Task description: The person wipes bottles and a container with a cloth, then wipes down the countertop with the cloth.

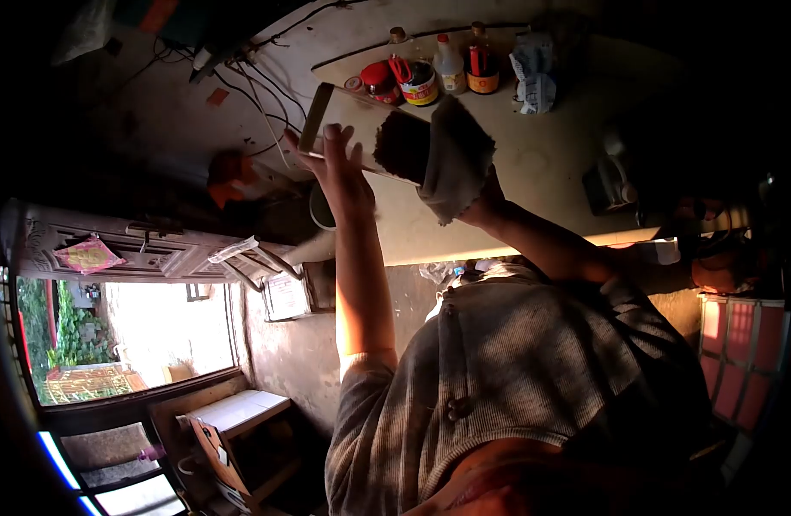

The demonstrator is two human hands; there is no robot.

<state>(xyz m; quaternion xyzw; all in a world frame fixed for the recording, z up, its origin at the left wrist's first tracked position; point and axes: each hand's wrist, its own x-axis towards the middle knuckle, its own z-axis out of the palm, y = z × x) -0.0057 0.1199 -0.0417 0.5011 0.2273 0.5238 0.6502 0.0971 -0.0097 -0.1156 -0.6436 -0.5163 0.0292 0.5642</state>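
My left hand (340, 176) grips the left end of a see-through rectangular pane (354, 125) with a pale edge strip, held tilted above the table. Its fingers show along the lower edge and around the corner. A grey cloth (456, 163) with a ragged edge covers the pane's right end. Behind the clear surface, a dark part of the cloth (401, 144) shows. My right hand (485, 199) is closed on the cloth from below, its fingers mostly hidden by the folds. Whether the pane is flat or part of a box, I cannot tell.
Sauce bottles (420, 86), a red-lidded jar (379, 83) and a crumpled bag (533, 73) stand at the back of the pale table (533, 172). Cables (262, 95) hang at the left wall. A dark object (610, 185) lies right. A window (137, 335) is lower left.
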